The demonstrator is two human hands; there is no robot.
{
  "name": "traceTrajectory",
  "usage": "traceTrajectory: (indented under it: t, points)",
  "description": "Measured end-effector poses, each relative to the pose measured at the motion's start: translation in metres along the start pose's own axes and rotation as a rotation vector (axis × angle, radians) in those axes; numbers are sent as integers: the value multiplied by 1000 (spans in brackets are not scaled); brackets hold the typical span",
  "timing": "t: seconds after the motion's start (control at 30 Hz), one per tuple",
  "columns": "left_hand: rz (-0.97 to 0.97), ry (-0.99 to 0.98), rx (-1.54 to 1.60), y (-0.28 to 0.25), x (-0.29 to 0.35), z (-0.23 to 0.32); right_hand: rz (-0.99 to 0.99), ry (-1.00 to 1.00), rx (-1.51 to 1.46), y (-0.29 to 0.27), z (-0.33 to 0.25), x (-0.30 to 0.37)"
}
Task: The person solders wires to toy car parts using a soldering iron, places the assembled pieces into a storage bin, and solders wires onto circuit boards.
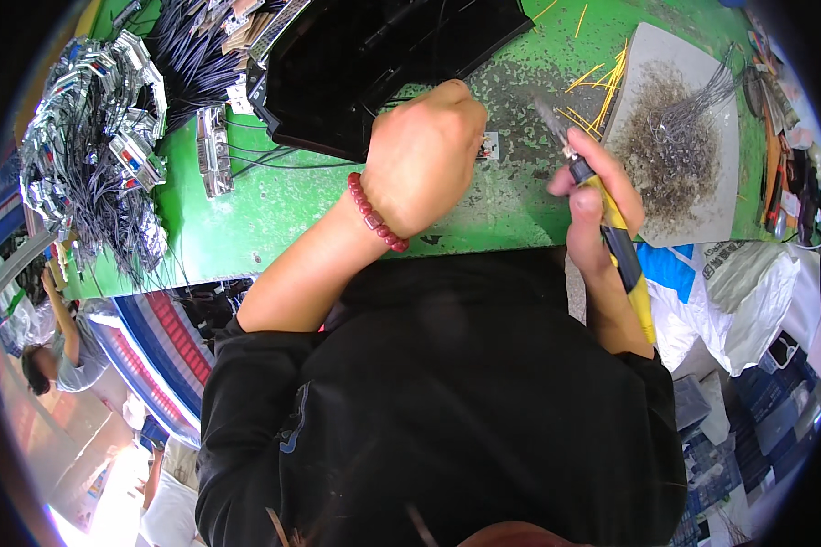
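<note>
My right hand [604, 196] grips a soldering iron [618, 239] with a yellow and black handle. Its grey metal tip slants up and left over the worn green table. My left hand [431, 150], with a red bead bracelet on the wrist, is closed, back upward; its fingertips and what they hold are hidden. A small whitish piece with dark and red spots [490, 146] shows just right of that hand. Beyond the left hand lies a large black plastic case [356, 68], with thin black wires running from beneath it to a silvery metal part [214, 152].
Many silvery connector parts with black wires [109, 155] are heaped at left. Yellow wires [611, 91] lie beside a pale tray [722, 173] holding grey debris and a tangle of thin wires. Tools [775, 178] crowd the right edge. Another person [73, 351] is at lower left.
</note>
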State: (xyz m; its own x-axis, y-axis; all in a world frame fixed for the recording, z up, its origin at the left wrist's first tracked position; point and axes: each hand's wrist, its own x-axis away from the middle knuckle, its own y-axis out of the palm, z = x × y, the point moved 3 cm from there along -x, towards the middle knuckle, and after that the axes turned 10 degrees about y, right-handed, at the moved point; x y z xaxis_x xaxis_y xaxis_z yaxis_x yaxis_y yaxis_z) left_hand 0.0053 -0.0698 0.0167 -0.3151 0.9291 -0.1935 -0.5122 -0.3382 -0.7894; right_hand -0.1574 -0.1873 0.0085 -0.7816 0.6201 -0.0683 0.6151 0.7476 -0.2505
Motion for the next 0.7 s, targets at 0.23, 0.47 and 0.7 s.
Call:
traceTrajectory:
  t: [0.23, 0.47, 0.7]
  points:
    - [-27, 6, -15, -1, -2, 0, 121, -63, -100, 3, 9, 11]
    - [22, 15, -50, 1, 0, 1, 124, 35, -175, 5, 18, 19]
    - [23, 40, -54, 1, -1, 1, 133, 55, -135, 5, 21, 17]
